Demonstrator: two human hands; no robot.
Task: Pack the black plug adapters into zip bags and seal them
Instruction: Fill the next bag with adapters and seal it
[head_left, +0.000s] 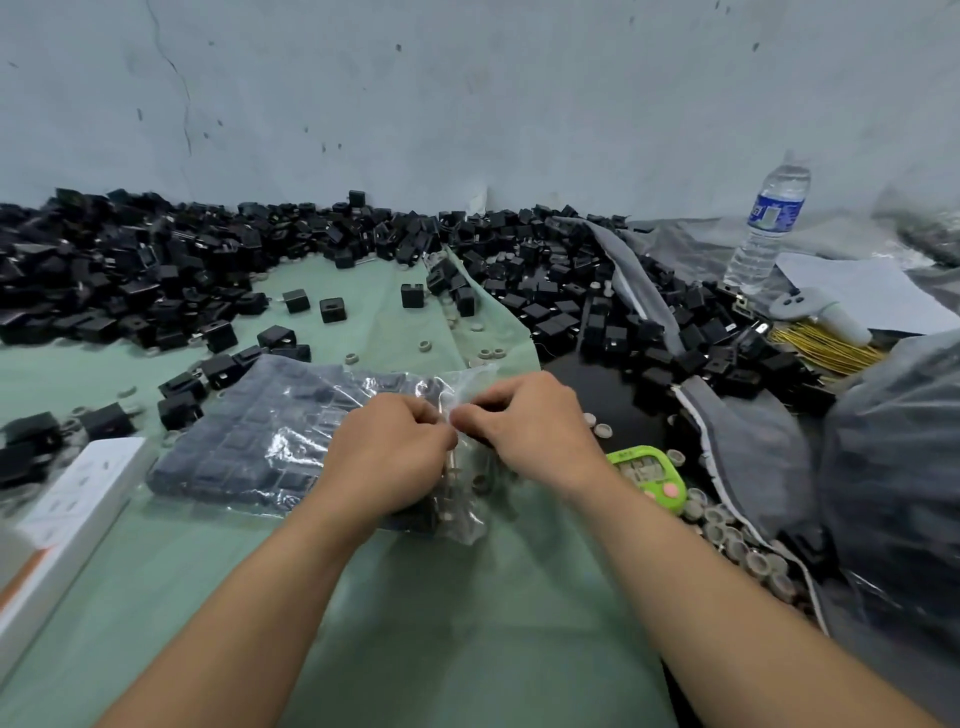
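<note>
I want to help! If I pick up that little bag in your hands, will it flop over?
Probably floppy: the zip bag is thin, crinkled clear film. The black plug adapters and grey rings inside would likely make it sag. Its glossy plastic may feel slippery.

Black plug adapters (156, 270) on pale green cloth (415, 623); bright green timer (649, 475)
</note>
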